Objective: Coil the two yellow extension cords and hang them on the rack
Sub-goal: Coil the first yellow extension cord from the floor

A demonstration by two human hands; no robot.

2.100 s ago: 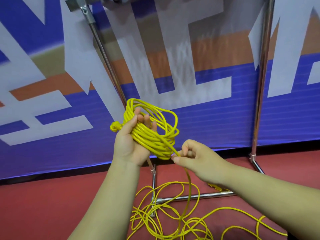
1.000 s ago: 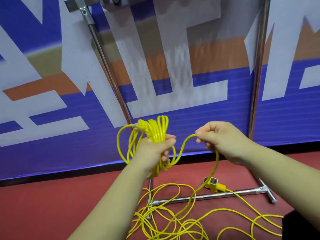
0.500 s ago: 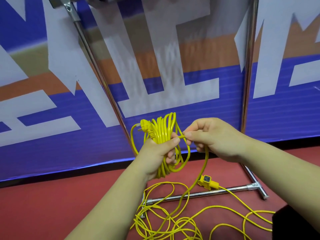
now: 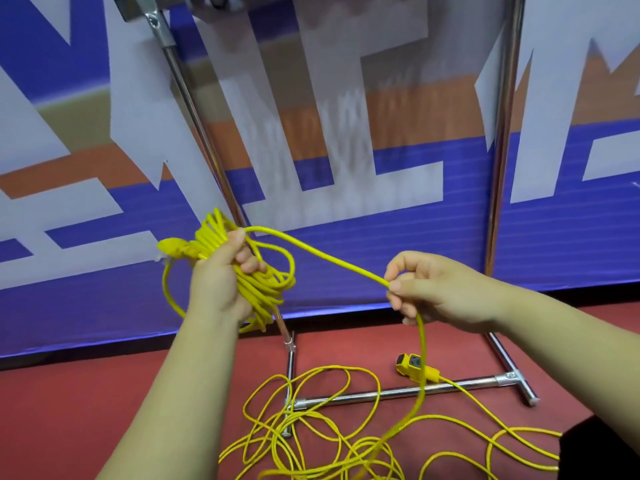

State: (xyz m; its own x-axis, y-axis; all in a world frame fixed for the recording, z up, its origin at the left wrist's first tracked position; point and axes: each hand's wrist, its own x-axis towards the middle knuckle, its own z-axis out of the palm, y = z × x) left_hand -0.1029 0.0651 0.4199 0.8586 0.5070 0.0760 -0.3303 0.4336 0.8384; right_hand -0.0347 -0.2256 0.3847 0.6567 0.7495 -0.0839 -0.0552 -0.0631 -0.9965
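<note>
My left hand point(image 4: 221, 282) grips the coiled yellow cord point(image 4: 263, 289), fingers curled tight round it. The bundle runs steeply across my palm, its plug point(image 4: 169, 249) poking out left. One strand point(image 4: 322, 256) slopes down rightward to my right hand point(image 4: 436, 292), pinched between thumb and forefinger, then drops to the loose tangle point(image 4: 311, 427) on the red floor. A yellow socket end point(image 4: 414, 365) lies just beside the rack point(image 4: 398, 393) base bar.

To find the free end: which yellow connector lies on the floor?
The socket end, by the rack's base bar; the plug juts from the coil in the left hand.
</note>
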